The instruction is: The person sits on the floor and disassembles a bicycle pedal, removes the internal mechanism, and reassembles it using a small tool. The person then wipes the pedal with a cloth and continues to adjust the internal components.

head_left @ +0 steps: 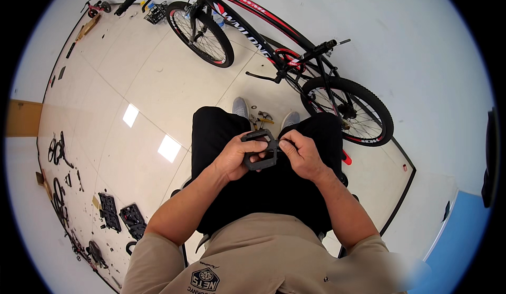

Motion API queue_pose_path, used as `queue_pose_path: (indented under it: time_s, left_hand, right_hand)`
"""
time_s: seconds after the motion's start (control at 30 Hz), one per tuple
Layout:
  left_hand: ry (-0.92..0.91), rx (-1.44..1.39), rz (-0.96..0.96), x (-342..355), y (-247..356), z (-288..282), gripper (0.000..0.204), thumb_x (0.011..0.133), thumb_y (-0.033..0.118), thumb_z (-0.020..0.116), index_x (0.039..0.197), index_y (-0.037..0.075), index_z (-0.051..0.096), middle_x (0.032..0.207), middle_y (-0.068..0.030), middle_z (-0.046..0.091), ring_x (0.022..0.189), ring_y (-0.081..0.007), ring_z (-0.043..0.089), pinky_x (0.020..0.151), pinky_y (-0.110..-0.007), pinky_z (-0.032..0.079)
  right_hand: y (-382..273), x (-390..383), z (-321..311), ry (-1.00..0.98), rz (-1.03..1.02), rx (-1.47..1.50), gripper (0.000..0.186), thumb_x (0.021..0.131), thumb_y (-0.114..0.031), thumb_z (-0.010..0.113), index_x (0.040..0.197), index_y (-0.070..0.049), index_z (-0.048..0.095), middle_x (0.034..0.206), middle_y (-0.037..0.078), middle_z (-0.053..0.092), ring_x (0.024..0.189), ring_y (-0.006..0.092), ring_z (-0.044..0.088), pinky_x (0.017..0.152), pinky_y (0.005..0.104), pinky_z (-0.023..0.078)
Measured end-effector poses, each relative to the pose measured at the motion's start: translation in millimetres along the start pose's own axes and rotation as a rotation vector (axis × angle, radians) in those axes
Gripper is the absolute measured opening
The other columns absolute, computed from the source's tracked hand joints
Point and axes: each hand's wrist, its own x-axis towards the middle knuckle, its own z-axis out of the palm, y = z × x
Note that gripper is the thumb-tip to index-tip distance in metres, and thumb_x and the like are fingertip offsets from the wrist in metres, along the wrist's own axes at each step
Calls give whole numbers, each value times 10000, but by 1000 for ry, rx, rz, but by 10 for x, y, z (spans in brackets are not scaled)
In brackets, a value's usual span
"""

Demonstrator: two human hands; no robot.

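Note:
I sit with a black plastic bicycle pedal (268, 159) held over my lap. My left hand (237, 157) grips it from the left, thumb across its frame and fingertips showing through the opening. My right hand (303, 157) is closed at the pedal's right side, thumb and forefinger pinched around what looks like its spindle end, mostly hidden by them. Hammers and other small tools (262, 119) lie on the floor between my grey shoes (240, 107).
A black and red bicycle (247, 25) stands along the wall ahead. Open tool cases (132, 221) and bike parts (60, 149) lie on the tiled floor (132, 83) to my left. A wire basket (156, 13) is near the front wheel. A red object (346, 157) is beside my right knee.

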Motion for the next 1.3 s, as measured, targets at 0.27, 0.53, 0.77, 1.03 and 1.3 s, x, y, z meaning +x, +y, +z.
queue_pose_path:
  time_s: [0.27, 0.53, 0.77, 1.03, 1.3]
  left_hand:
    - [50, 112, 114, 16, -24, 17, 225, 822, 65, 772, 960, 55, 595, 781, -41, 601, 619, -109, 552, 567, -278, 475]
    - [76, 676, 415, -44, -40, 10, 188, 847, 35, 764, 981, 51, 634, 789, 11, 597, 722, -64, 545, 665, -233, 460]
    - [167, 836, 474, -77, -46, 78, 188, 840, 56, 775, 991, 44, 664, 810, 29, 609, 739, -53, 538, 687, -226, 456]
    - [120, 354, 386, 54, -79, 14, 82, 912, 62, 693, 986, 41, 666, 819, -23, 648, 708, -98, 558, 658, -246, 464]
    - [246, -251, 187, 57, 97, -151, 132, 943, 148, 667, 1032, 80, 597, 810, -15, 587, 647, -81, 502, 683, -312, 479]
  right_hand:
    - [58, -4, 16, 4, 22, 54, 246, 1019, -214, 538, 921, 7, 584, 695, 98, 564, 624, 176, 535, 605, 323, 448]
    - [126, -1, 69, 9, 166, 228, 342, 1039, -282, 515, 847, -7, 580, 668, 20, 533, 614, 114, 497, 589, 295, 431]
    - [141, 4, 143, 113, 247, 186, 491, 1041, -370, 522, 724, 0, 581, 621, 22, 517, 610, 107, 484, 574, 307, 413]
    - [202, 23, 93, 118, 255, 175, 470, 1031, -388, 526, 830, 26, 619, 644, 96, 560, 610, 170, 522, 611, 334, 453]
    - [213, 46, 140, 152, 205, 30, 254, 985, -211, 610, 1067, 29, 621, 773, 72, 620, 700, 129, 569, 654, 303, 476]
